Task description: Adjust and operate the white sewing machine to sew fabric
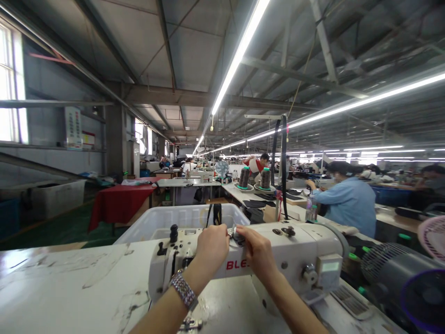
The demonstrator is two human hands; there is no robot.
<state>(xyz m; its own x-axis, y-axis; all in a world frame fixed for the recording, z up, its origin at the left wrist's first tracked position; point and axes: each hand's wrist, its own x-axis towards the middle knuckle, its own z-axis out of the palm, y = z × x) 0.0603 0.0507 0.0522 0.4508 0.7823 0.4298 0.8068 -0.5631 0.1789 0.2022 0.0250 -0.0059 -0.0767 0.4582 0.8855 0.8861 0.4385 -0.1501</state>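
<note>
Head view: both hands' fingers point(232, 232) pinch a small fitting point(238, 237) atop the sewing machine point(299, 253); thread there could slip loose.

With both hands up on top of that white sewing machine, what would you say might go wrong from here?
1. Both the left hand and right hand crowd one small metal knob on the white sewing machine; a slip could pinch the fingers.
2. The black strap hanging from overhead runs close beside the right hand and might snag.
3. The beaded wristband could catch on the machine's protruding parts.
</note>
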